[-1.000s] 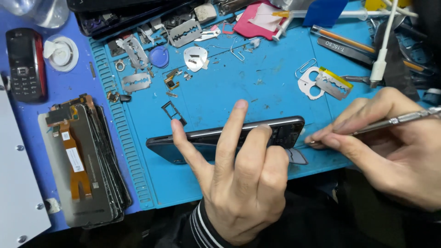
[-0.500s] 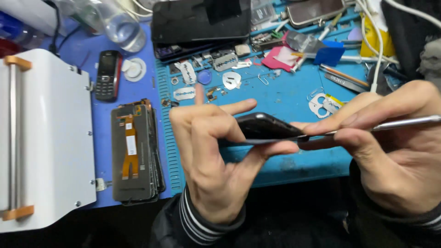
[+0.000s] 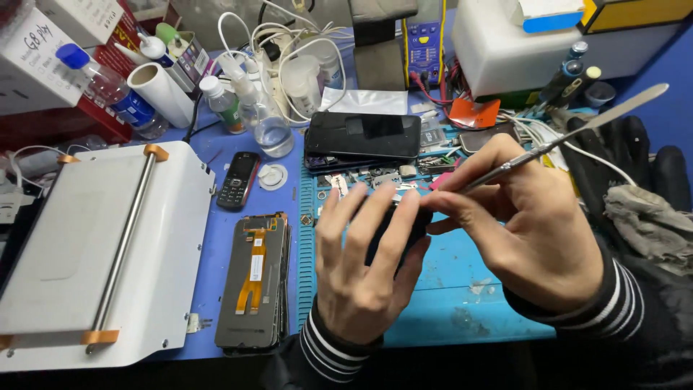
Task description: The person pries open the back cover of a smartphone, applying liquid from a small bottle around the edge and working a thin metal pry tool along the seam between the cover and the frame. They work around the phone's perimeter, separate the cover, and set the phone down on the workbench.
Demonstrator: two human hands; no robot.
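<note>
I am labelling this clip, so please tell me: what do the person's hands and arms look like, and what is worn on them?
Both hands are bare: no gloves, rings or watch show on the left hand or the right hand. Each arm wears a dark sleeve ending in a black cuff with thin white stripes, the left cuff and the right cuff.

We find open room on the blue work mat (image 3: 462, 303) in front of our left hand (image 3: 364, 282) and right hand (image 3: 530, 231), which hold a dark phone (image 3: 393, 231) and a metal pry tool (image 3: 570, 133) above it. To the left, a stack of phone screens (image 3: 254, 285) lies just beside the mat, with a white laminating machine (image 3: 94, 253) beyond. Behind the hands, loose small parts (image 3: 368, 180), a black smartphone (image 3: 363, 137) and bottles (image 3: 253, 108) block the way; black gloves (image 3: 621, 155) and a grey rag (image 3: 650, 217) crowd the right.
</note>
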